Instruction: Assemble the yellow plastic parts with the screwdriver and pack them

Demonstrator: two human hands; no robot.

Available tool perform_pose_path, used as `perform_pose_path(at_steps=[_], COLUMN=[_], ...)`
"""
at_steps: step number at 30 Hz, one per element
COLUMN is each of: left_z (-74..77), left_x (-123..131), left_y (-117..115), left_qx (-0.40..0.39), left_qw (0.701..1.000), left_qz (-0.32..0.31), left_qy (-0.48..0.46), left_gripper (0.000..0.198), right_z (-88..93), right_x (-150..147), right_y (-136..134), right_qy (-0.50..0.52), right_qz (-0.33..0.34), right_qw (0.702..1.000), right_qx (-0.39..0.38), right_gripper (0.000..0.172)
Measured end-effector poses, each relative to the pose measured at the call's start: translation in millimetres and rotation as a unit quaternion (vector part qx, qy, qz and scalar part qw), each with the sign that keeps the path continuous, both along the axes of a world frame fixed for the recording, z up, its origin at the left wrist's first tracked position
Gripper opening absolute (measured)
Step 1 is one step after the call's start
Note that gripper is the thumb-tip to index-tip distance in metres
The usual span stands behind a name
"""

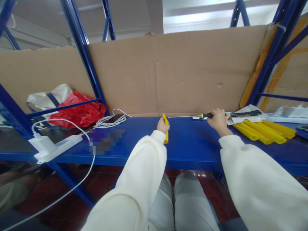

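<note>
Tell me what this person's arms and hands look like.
The left sleeve and right sleeve are long, loose and off-white, of plain fabric with soft folds and no print or marking in view. Each narrows to a matching cuff at the wrist. The left hand and right hand wear no gloves.

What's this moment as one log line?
left hand: holding yellow tube | right hand: touching black-and-yellow handle | beside right hand: yellow tubes
</note>
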State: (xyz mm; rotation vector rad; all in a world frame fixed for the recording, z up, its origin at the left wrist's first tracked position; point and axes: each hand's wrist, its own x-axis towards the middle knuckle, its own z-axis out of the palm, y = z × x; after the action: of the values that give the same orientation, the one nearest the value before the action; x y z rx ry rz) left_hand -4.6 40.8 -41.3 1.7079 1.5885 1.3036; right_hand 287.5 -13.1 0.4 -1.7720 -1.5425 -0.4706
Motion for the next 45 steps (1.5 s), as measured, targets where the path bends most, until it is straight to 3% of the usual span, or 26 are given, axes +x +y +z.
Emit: perform_pose_path(at_steps=[15, 21, 36, 45], left_z=[3.5, 6.2, 11.5, 12.9], left_x=[0, 1, -6, -7], left_y=[-4, -9, -14, -17], left_qx=[0.005, 0.007, 0.006, -0.004], left_qw=[1.000, 1.000, 0.999, 0.999], left_qz=[-0.011, -0.008, -0.020, -0.012], left_qy=[0.010, 0.014, 0.038, 0.037], left_gripper=[0.050, 0.051, 0.059, 0.060], right_z=[-1.5, -1.6, 1.5, -2.8], right_x=[2, 2, 17, 27], right_y=[0, 0, -5, 6], right_qy=[0.010, 0.008, -0.075, -0.099], right_qz=[0.019, -0.005, -0.037, 0.021], right_qw=[1.000, 0.999, 0.995, 0.994], right_qx=[0.011, -0.046, -0.060, -0.046], right_gripper=[0.029, 0.030, 0.029, 0.030])
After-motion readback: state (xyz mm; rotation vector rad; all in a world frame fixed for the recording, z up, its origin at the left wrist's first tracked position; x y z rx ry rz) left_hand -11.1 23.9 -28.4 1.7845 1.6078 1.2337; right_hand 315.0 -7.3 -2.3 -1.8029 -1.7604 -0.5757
